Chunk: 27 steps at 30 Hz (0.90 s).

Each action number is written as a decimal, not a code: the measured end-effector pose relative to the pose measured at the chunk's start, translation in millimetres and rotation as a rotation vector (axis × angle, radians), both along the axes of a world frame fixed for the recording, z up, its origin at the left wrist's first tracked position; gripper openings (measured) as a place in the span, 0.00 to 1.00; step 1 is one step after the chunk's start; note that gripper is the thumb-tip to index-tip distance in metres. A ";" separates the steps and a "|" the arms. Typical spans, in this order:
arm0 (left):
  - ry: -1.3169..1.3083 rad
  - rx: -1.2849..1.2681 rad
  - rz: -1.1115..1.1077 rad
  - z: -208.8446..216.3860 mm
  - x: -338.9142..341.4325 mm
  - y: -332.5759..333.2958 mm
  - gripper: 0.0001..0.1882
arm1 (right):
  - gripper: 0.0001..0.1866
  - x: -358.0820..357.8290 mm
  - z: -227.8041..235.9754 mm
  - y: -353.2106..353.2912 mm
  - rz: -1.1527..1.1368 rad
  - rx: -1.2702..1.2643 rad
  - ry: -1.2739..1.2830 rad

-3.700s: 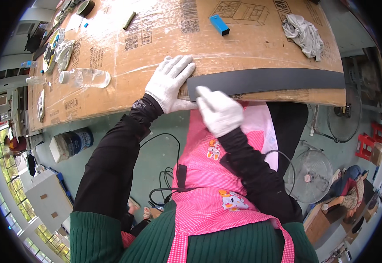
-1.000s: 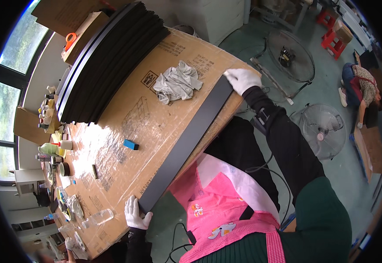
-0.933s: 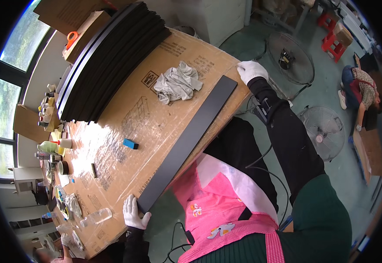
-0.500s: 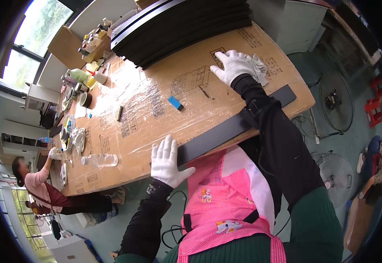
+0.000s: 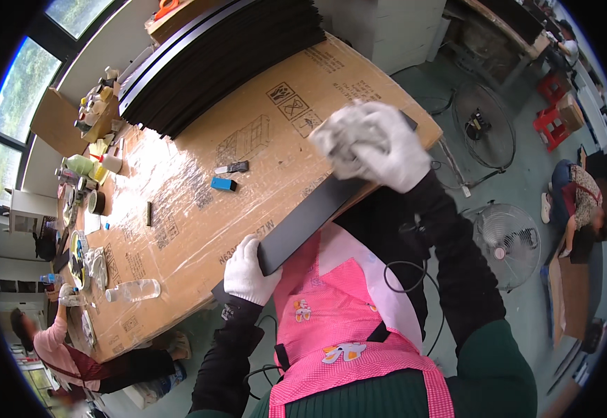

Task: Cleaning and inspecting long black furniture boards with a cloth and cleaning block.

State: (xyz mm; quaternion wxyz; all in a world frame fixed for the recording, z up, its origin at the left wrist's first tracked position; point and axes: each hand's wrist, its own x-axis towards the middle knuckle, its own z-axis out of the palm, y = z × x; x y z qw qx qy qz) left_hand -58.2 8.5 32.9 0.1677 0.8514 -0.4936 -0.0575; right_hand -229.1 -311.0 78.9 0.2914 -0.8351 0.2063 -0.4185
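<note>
A long, flat dark grey strip (image 5: pixel 310 214) lies slantwise along the table's near edge. Gloved in white, my left hand (image 5: pixel 249 273) is closed around the strip near its left end, fingers on top. My right hand (image 5: pixel 397 150), also gloved, grips a crumpled off-white cloth (image 5: pixel 348 139) above the strip's right part. The cloth and hand hide some of the strip; whether the cloth touches it I cannot tell. Left of the cloth, a blue block (image 5: pixel 223 184) lies beside a small black-and-grey tool (image 5: pixel 232 168).
The cardboard-covered table (image 5: pixel 199 216) carries a tall stack of dark strips (image 5: pixel 227 63) at the back. Bottles and tubs line its left side, with a clear bottle (image 5: pixel 133 290) nearer. A person (image 5: pixel 63 345) works at the left end. Floor fans (image 5: pixel 504 244) stand at right.
My right hand has taken up the cloth from the table's right side and brought it over the strip. My left hand's spread fingers have closed on the strip, which now lies more steeply.
</note>
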 end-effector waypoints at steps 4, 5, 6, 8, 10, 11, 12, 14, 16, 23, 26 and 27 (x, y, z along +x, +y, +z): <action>0.298 -0.014 -0.064 -0.5 -15.9 -8.8 0.36 | 0.26 31.1 -37.1 165.7 0.313 -0.053 0.361; 0.221 0.009 -0.059 1.8 -20.5 -6.4 0.36 | 0.26 32.9 -57.7 177.3 0.289 -0.118 0.322; 0.141 0.034 -0.039 4.8 -24.1 0.9 0.36 | 0.26 31.1 -61.5 166.0 0.280 -0.116 0.315; 0.008 0.044 -0.002 9.5 -28.9 18.4 0.36 | 0.30 18.6 -68.0 124.9 0.212 -0.209 0.422; -0.039 0.025 0.030 18.2 -35.8 34.3 0.36 | 0.36 0.6 -68.9 45.3 -0.067 -0.096 0.468; -0.025 0.036 0.011 19.9 -36.7 39.8 0.35 | 0.37 -10.2 -56.9 -0.5 -0.125 -0.059 0.650; -0.061 0.036 0.040 17.8 -40.7 47.2 0.35 | 0.31 -7.9 -54.0 -31.6 -0.246 -0.031 0.718; -0.091 0.003 0.013 17.4 -42.2 39.4 0.34 | 0.20 -23.9 -104.1 -112.5 -0.528 0.001 0.555; -0.100 -0.006 0.015 14.5 -39.4 42.8 0.37 | 0.21 -30.2 -97.4 -138.6 -0.598 0.055 0.581; 0.152 -0.107 0.049 27.1 -41.1 69.1 0.41 | 0.23 -107.2 -108.3 -160.1 -0.947 0.279 0.016; 0.174 -0.276 0.237 41.2 -23.2 90.1 0.41 | 0.23 -42.2 -54.0 -61.0 -0.561 0.550 -0.346; 0.206 -0.347 0.301 49.7 -16.1 85.8 0.39 | 0.24 -21.0 -47.8 -24.3 -0.513 0.254 -0.206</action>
